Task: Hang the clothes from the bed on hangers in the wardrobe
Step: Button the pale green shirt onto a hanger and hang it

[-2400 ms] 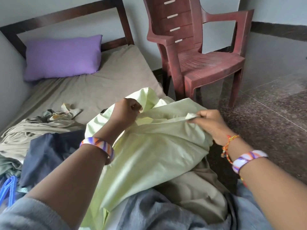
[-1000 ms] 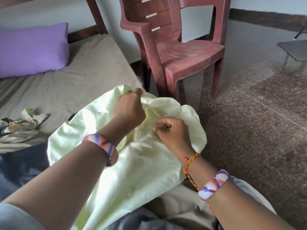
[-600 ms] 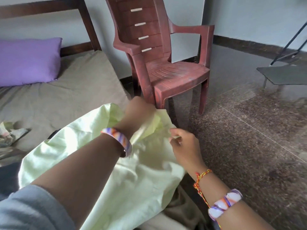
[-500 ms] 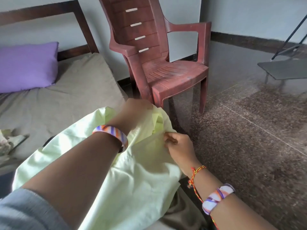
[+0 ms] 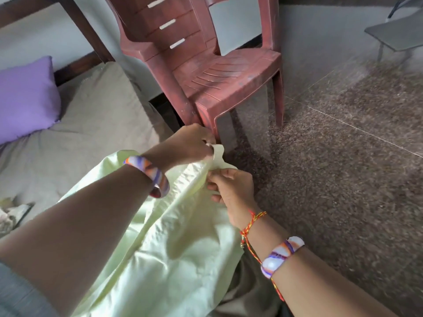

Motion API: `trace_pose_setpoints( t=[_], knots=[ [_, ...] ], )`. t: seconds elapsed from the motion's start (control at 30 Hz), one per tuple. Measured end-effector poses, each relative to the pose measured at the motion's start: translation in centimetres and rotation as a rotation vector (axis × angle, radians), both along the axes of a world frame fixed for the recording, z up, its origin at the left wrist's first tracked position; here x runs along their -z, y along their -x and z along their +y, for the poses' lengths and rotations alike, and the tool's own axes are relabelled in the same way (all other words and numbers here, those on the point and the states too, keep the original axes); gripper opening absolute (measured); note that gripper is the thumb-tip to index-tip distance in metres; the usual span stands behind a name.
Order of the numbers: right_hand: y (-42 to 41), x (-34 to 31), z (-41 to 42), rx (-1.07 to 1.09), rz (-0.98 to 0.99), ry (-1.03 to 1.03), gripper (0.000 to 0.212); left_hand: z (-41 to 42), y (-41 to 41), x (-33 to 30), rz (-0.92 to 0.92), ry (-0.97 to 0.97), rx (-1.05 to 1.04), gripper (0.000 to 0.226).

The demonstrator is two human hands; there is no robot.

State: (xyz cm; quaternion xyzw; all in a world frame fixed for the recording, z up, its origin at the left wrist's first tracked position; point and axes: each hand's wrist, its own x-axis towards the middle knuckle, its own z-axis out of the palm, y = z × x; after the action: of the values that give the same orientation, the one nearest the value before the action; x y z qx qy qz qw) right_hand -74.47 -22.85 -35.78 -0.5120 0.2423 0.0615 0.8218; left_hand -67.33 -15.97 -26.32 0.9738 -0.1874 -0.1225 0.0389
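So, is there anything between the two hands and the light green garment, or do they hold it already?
Nothing stands between them. The left hand and the right hand both pinch the top edge of the pale green garment directly. No hanger or wardrobe is in view, so the way there cannot be judged.

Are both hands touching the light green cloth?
Touching. The head view shows the left hand and right hand both pinching the light green cloth near its top edge.
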Motion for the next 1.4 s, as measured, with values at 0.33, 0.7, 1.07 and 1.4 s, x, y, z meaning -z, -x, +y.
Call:
trace_pose_setpoints(
  t=[0.33,0.7,1.07,1.4],
  knots=[
    [4.6,-2.1,-2.4,0.046,0.018,-0.084,0.017,-0.1,0.9,-0.4,-0.104,0.340,-0.520,0.028],
    [9.2,-4.1,-5.1,0.177,0.037,-0.190,0.024,-3.2,7.3,0.9,0.417,0.295,-0.179,0.036],
    [9.9,-5.2,-4.9,0.230,-0.017,-0.222,0.033,-2.2,10.3,0.1,-0.247,0.187,-0.022,0.018],
    [9.1,-4.4,-5.1,0.279,-0.019,-0.101,0.034,-3.1,11.5,0.8,-0.103,0.419,-0.028,0.019]
  ],
)
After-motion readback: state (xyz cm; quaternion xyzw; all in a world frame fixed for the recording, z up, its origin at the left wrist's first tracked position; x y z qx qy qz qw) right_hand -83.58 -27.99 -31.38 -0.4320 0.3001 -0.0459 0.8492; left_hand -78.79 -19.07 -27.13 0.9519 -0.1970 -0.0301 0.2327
